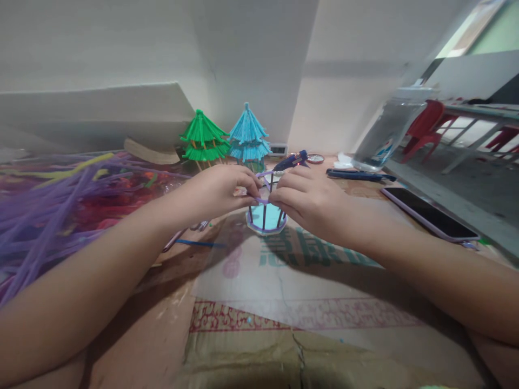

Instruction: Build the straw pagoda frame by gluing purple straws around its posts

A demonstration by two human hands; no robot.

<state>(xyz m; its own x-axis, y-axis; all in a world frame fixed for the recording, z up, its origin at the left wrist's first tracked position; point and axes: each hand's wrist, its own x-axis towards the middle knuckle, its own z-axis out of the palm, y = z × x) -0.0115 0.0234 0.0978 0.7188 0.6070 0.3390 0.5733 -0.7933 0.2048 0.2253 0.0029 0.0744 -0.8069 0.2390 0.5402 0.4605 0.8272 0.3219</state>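
A small frame with a pale blue base [266, 217] and dark upright posts stands on the printed sheet, with a purple strip [263, 200] round its top. My left hand [233, 187] pinches the near part of the purple strip from the left. From the right, my right hand [299, 195] has its fingers closed at the same strip, close to a post. The two hands' fingertips are a small gap apart. Behind them stand a green two-tiered roof model [205, 138] and a light blue one [248, 135].
Purple pipe cleaners [60, 210] are heaped at the left. A blue glue gun [292, 161] lies behind my hands. To the right are a dark blue cutter [360, 175], a phone [430, 213] and a clear plastic container [391, 129]. A printed sheet [251, 281] covers the middle.
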